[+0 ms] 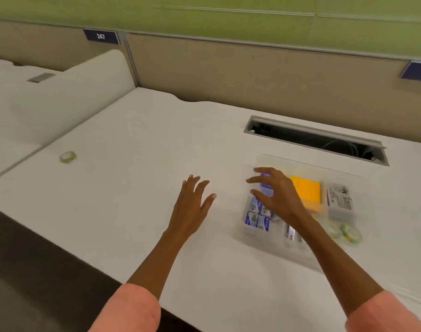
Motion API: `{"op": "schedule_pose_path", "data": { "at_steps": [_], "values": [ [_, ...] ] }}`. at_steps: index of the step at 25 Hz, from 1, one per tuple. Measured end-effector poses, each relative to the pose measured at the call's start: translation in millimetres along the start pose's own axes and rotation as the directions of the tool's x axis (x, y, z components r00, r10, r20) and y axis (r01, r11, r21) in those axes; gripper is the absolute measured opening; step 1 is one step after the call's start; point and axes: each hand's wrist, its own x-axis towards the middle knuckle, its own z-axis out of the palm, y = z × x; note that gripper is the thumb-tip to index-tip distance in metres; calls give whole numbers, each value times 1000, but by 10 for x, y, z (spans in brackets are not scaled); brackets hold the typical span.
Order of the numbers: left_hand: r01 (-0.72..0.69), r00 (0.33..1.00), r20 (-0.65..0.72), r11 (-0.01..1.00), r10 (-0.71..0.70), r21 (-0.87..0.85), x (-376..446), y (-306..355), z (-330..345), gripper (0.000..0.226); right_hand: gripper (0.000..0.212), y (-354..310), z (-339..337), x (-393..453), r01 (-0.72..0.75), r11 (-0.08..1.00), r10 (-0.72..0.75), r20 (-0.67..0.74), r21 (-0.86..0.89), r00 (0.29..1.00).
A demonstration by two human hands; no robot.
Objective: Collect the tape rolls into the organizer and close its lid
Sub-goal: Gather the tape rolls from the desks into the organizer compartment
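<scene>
A clear plastic organizer [348, 178] lies on the white desk at the right, blurred by motion. Inside its near right corner sit green-and-white tape rolls [350, 233]. Whether its lid is open or down I cannot tell. One more green-and-white tape roll [68, 156] lies alone on the desk at the far left. My right hand [274, 192] hovers over the organizer's left half, fingers spread, holding nothing. My left hand [192, 204] is flat just above the desk to the left of the organizer, fingers apart and empty.
The organizer also holds orange sticky notes [306, 191], small blue boxes [256, 218] and a labelled packet [341, 200]. An open cable slot [317, 140] is cut into the desk behind it. A white divider panel [73, 97] stands at the far left.
</scene>
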Motion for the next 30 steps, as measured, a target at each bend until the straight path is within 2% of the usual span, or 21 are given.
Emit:
{"op": "schedule_pose_path", "data": {
  "at_steps": [4, 9, 18, 24, 30],
  "values": [
    [150, 985, -87, 988, -146, 34, -95, -589, -495, 46, 27, -529, 528, 418, 97, 994, -100, 74, 54, 992],
    [273, 951, -163, 961, -263, 45, -50, -1282, -940, 47, 28, -1091, 1117, 955, 178, 980, -191, 160, 93, 968],
    [486, 859, -202, 873, -469, 39, 220, -2567, -1433, 52, 32, -2073, 2304, 2158, 280, 951, -307, 328, 127, 893],
    [545, 822, -244, 835, -514, 76, 394, -3249, -1676, 57, 34, -2558, 3053, 2646, 328, 937, -347, 424, 119, 837],
    [561, 795, -334, 824, -507, 84, 387, -3417, -1586, 62, 36, -2827, 3626, 2936, 348, 934, -344, 457, 78, 820]
  ]
}}
